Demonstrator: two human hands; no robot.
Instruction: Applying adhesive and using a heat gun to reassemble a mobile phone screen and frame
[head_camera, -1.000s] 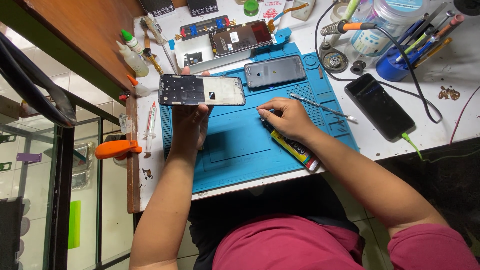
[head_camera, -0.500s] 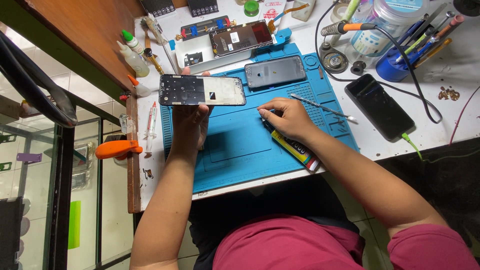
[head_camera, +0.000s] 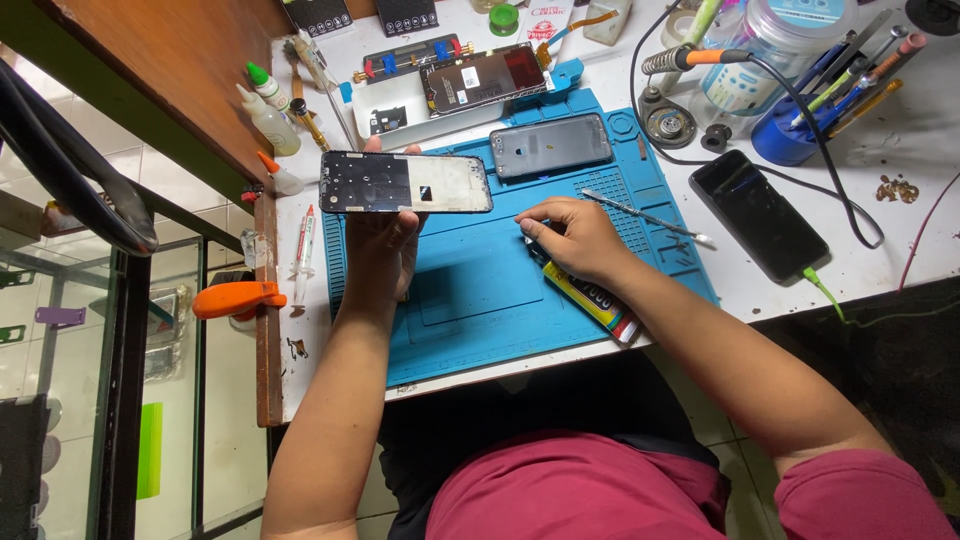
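My left hand (head_camera: 385, 245) holds up a bare phone frame (head_camera: 405, 183), long side level, above the left part of the blue work mat (head_camera: 480, 300). My right hand (head_camera: 572, 238) rests on the mat with its fingers curled down over a yellow glue tube (head_camera: 592, 302) that lies under the wrist. Whether the fingers pinch a small part is hidden. A thin metal pry tool (head_camera: 650, 217) lies just right of that hand. A grey phone back (head_camera: 551, 145) lies at the mat's far edge.
A black phone (head_camera: 757, 215) on a green cable lies to the right. Behind the mat stand an opened phone in a white tray (head_camera: 470, 82), small bottles (head_camera: 268, 115), a soldering iron (head_camera: 690, 60) and a blue tool cup (head_camera: 790, 130). A syringe (head_camera: 303, 250) lies left, and an orange clamp (head_camera: 238, 298) grips the table's edge.
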